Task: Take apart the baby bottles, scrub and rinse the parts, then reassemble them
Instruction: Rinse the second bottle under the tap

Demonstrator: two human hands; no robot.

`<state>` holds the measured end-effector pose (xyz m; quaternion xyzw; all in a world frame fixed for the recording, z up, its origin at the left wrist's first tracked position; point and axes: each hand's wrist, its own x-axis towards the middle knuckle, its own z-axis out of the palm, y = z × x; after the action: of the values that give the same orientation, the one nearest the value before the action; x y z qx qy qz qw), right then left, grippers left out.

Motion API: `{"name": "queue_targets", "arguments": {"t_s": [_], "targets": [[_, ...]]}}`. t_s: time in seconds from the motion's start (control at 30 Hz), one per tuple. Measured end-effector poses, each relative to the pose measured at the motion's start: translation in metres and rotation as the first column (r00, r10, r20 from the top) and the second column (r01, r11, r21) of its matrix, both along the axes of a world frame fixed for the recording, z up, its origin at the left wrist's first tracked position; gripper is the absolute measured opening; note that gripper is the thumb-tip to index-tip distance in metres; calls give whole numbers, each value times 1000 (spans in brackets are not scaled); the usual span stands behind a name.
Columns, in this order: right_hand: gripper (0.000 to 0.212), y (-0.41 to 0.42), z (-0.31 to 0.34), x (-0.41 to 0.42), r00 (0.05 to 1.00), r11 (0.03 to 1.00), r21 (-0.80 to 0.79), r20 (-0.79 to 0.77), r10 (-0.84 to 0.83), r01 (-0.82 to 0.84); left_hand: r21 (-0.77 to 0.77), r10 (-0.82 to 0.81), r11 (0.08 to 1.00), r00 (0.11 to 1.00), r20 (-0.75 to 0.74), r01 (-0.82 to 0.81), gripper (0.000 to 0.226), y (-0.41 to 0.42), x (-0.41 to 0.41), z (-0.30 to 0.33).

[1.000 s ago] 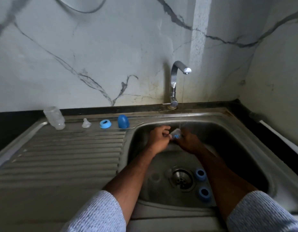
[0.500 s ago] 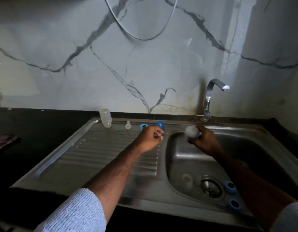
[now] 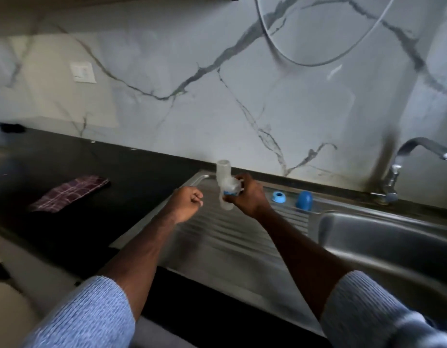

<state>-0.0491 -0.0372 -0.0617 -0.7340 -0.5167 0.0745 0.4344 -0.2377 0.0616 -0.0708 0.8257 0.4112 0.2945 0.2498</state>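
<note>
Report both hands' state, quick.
Left hand: curled into a fist, nothing visible in it.
Right hand: gripping a clear bottle part with blue on it.

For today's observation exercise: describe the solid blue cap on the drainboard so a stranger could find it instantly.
Start at the tap, then look left along the drainboard's back edge. The blue cap stands nearest the basin: a closed dome, unlike the open blue ring beside it.

Clear bottle with blue bit in right hand grip. Just right of the grip: light blue ring, darker blue cap. Far left of it: maroon plaid cloth on black counter. Behind: white wall, grey veining. Sleeves blue-grey ribbed knit. Steel-grey drainboard.
</note>
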Motion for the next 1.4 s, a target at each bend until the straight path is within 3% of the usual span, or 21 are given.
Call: {"name": "queue_targets", "arguments": {"t_s": [0.3, 1.03, 1.4], "targets": [[66, 66, -15, -53, 993, 999, -23, -109, 41, -43, -13, 41, 999, 999, -35, -41, 15, 36, -49, -16], [79, 77, -26, -57, 978, 997, -36, -202, 55, -63, -44, -6, 999, 998, -59, 4, 23, 38, -27, -13], [78, 69, -27, -49, 974, 994, -77, -221, 55, -73, -4, -8, 1000, 996, -88, 8, 13, 28, -22, -12]]}}
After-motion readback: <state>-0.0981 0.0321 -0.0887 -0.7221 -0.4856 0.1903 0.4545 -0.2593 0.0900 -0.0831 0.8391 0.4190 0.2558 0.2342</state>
